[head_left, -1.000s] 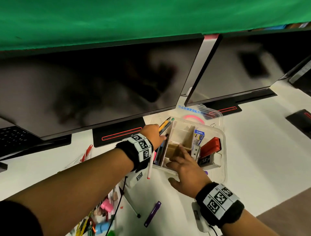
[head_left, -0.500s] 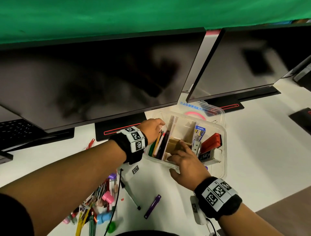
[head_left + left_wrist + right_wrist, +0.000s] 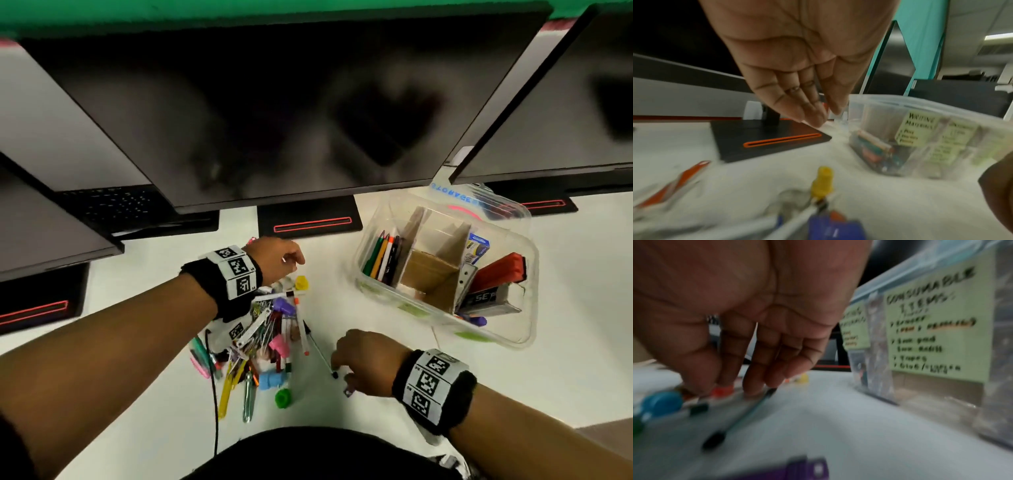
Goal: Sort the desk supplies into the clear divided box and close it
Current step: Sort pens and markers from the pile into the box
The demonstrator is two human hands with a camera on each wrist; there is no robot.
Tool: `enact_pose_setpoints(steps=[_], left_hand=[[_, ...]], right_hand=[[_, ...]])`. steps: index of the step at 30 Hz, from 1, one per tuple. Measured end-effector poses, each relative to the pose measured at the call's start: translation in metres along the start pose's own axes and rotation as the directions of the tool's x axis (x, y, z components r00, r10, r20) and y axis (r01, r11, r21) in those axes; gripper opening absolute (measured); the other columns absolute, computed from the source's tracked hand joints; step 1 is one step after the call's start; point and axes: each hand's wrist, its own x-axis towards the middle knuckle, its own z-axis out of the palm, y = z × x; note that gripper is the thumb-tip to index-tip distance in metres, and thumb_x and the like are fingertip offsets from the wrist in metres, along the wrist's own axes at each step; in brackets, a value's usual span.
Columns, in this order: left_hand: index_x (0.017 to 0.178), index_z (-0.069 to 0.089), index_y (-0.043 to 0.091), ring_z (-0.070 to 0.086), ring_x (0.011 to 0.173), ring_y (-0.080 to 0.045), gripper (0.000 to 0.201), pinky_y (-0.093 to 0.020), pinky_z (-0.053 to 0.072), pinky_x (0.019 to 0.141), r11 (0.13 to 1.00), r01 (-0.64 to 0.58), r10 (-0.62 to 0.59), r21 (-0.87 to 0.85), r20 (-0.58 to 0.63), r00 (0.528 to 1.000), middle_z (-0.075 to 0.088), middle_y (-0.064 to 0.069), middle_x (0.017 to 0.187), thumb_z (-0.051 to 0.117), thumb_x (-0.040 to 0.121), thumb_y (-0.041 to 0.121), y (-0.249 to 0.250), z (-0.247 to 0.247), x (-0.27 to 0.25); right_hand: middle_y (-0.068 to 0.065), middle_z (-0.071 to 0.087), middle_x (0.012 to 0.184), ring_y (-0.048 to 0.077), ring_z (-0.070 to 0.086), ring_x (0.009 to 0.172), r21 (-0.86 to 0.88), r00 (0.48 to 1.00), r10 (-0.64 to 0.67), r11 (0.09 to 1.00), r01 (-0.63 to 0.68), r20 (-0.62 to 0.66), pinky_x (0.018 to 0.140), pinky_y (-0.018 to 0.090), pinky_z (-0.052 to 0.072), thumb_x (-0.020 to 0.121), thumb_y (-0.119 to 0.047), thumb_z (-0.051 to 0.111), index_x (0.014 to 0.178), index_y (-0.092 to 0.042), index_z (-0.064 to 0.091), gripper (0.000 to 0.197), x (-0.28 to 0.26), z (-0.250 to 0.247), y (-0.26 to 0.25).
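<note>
The clear divided box (image 3: 502,337) stands at the right with cardboard dividers, several pens (image 3: 382,258) in its left compartment and a red stapler (image 3: 500,274) at its right. A heap of loose desk supplies (image 3: 270,339) lies left of it. My left hand (image 3: 294,261) hovers over the heap's far end above a yellow cap (image 3: 301,283), fingers straight and empty (image 3: 818,117). My right hand (image 3: 339,364) reaches down to the desk. Its fingertips (image 3: 751,390) touch a thin black-tipped pen (image 3: 744,415) beside a purple item (image 3: 799,469); it holds nothing.
Large dark monitors hang over the back of the white desk, their black bases (image 3: 310,222) close behind the heap and box. The box's lid (image 3: 479,202) leans behind it. Green labels (image 3: 937,324) are stuck on the box front. A black cable (image 3: 215,394) runs from the heap toward me.
Both hands have left the box and come back left to the heap. The pens the left hand held now lie in the box's left compartment. The head view has swung left.
</note>
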Motion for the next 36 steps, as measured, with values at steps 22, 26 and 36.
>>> enact_pose_setpoints(steps=[22,26,36], left_hand=[[0.124,0.05,0.021,0.044,0.118,-0.026,0.041,-0.039,0.043,0.1,0.926,0.046,-0.078,0.375,0.071,0.994,0.05,-0.006,0.124,0.057,0.084,0.013,-0.066,0.045,-0.015],[0.121,0.05,0.018,0.046,0.114,-0.026,0.035,-0.038,0.043,0.097,0.904,0.039,-0.087,0.426,0.095,0.992,0.051,-0.007,0.121,0.056,0.086,0.015,-0.071,0.048,-0.012],[0.117,0.05,0.017,0.047,0.114,-0.026,0.035,-0.039,0.044,0.095,0.874,0.017,-0.083,0.486,0.114,0.99,0.049,-0.007,0.121,0.058,0.084,0.012,-0.075,0.053,-0.003]], right_hand=[[0.012,0.054,0.122,0.029,0.052,0.113,0.105,0.936,0.313,0.948,-0.299,-0.16,0.092,0.032,0.042,0.089,-0.023,0.051,0.123,-0.011,0.051,0.036,0.036,0.006,0.0],[0.014,0.054,0.124,0.03,0.052,0.113,0.117,0.951,0.308,0.946,-0.302,-0.038,0.091,0.032,0.042,0.09,-0.023,0.052,0.126,-0.008,0.046,0.04,0.052,0.01,-0.016],[0.019,0.059,0.117,0.033,0.055,0.109,0.381,0.783,0.618,0.742,-0.552,-0.071,0.083,0.028,0.042,0.086,-0.01,0.046,0.113,-0.003,0.05,0.028,0.066,-0.009,-0.015]])
